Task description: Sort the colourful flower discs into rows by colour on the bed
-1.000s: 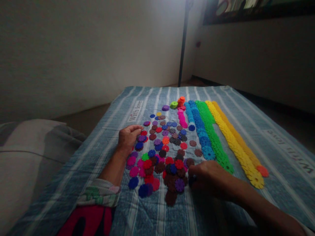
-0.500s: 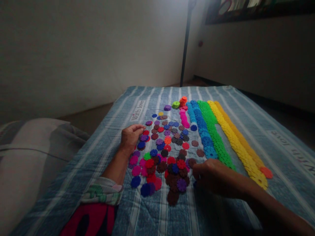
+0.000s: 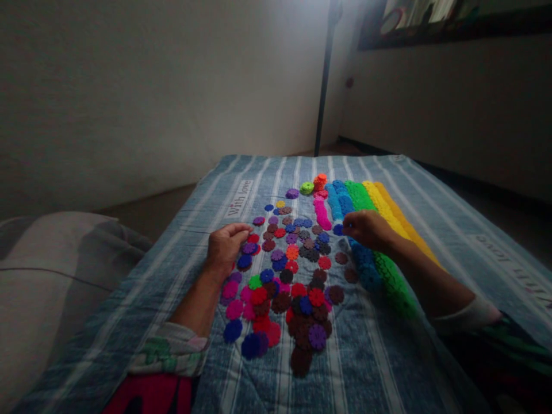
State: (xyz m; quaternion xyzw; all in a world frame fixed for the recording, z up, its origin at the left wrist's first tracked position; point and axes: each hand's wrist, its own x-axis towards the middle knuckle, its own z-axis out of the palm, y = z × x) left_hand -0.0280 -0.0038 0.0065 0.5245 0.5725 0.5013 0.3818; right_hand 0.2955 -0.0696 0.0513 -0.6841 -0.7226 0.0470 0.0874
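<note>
Many loose toothed plastic discs (image 3: 280, 302) in mixed colours, like snowflake building discs, lie in the middle of the striped cloth. My left hand (image 3: 226, 247) is at their left side, thumb and fingers pinched together; whatever may be between them is hidden. My right hand (image 3: 366, 228) is closed over the blue row (image 3: 364, 264), its fingertips at a dark blue disc (image 3: 338, 230) near the pink row (image 3: 321, 213). To the right run overlapping rows of green (image 3: 394, 287), yellow (image 3: 383, 201) and orange discs (image 3: 407, 221), partly covered by my right arm.
Small stacks stand at the far end: purple (image 3: 292, 194), lime green (image 3: 307, 188) and orange-red (image 3: 320, 181). The blue striped cloth (image 3: 172, 322) covers the surface. A grey cushion-like shape (image 3: 56, 287) is at the left. A dark pole (image 3: 323, 98) rises behind.
My right hand has moved away from me, from beside the near brown discs to the dark blue disc by the blue row. My left hand has hardly moved.
</note>
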